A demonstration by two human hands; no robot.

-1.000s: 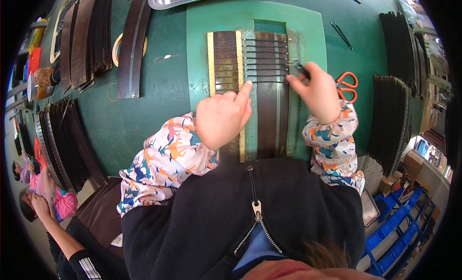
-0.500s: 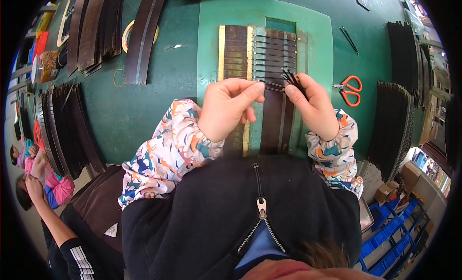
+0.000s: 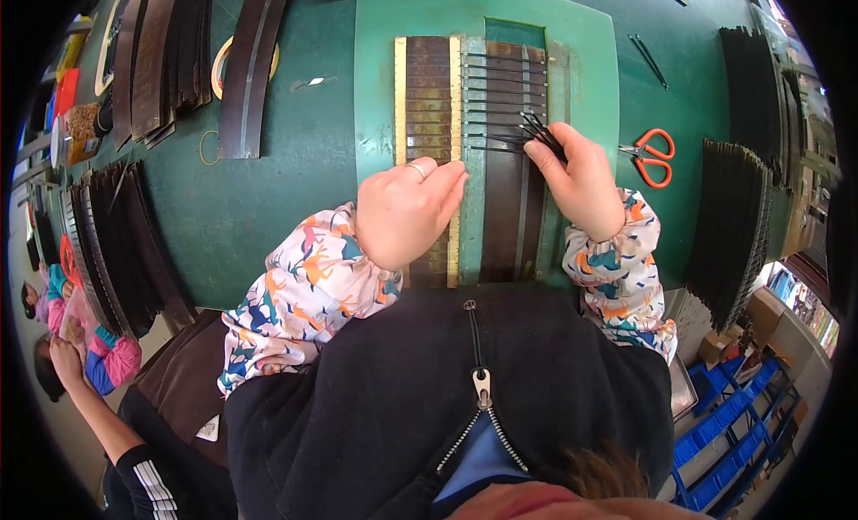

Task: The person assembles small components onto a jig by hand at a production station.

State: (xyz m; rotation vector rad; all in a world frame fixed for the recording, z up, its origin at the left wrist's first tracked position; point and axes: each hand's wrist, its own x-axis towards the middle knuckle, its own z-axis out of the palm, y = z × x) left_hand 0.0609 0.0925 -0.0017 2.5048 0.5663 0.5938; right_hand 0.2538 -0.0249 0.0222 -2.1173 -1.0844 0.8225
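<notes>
1. Location: the black strands (image 3: 503, 81) lie in a spaced row across the brown strip (image 3: 502, 207), on the green board (image 3: 375, 82) that rests on the table (image 3: 295, 162). The inner yellow ruler (image 3: 455, 100) runs just left of them.
2. Right grip: the right hand (image 3: 576, 176) pinches a bundle (image 3: 545, 137) of similar strands over the strip's right side, beside the near end of the row.
3. Left grip: the left hand (image 3: 407, 207) has thumb and forefinger drawn together at the inner yellow ruler. Whether anything is between them cannot be told.
4. Orientation: the row's strands have their long axes left to right, roughly square to the strip, whose long axis runs away from the person. The bundle slants, its free tips fanning away and to the left.
5. Procedure (judgement): separate one strand at a time. Hold the bundle clear of the row. Set each strand parallel to its neighbour, matching the spacing against the ruler, and press it flat without dragging adjacent strands.
</notes>
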